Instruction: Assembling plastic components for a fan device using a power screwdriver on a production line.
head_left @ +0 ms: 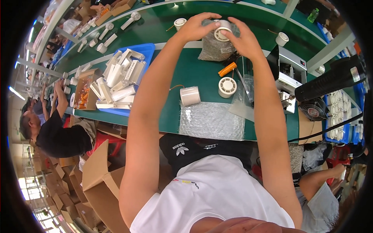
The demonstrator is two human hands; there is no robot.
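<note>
At the far side of the green bench [169, 110], a person reaches out with both bare arms. The left hand [197, 28] and the right hand [247, 43] flank a round white vented part [219, 36], which sits between them, just over a clear bag [215, 49] with a greyish filling. The fingers of both hands are spread and curved around the part. The right thumb lies against its near right rim and the left thumb reaches its far left edge; whether they grip it firmly or only touch it, the view does not tell.

Nearer on the bench, between the forearms, 1 orange-bodied item [227, 69] lies beside a slim metal tool [243, 83]. Below these, 1 white slotted unit [227, 87] stands with its vents up, and to its left 1 white cylinder [190, 96] with a thin wire lies on its side. A sheet of bubble wrap [211, 121] lies at the near edge.

On the left, a blue tray [149, 51] carries a heap of white casings [120, 73], with a cardboard box [92, 103] beside it. On the right, a black cylindrical device [328, 80] stretches out above a round black fan [313, 111].
</note>
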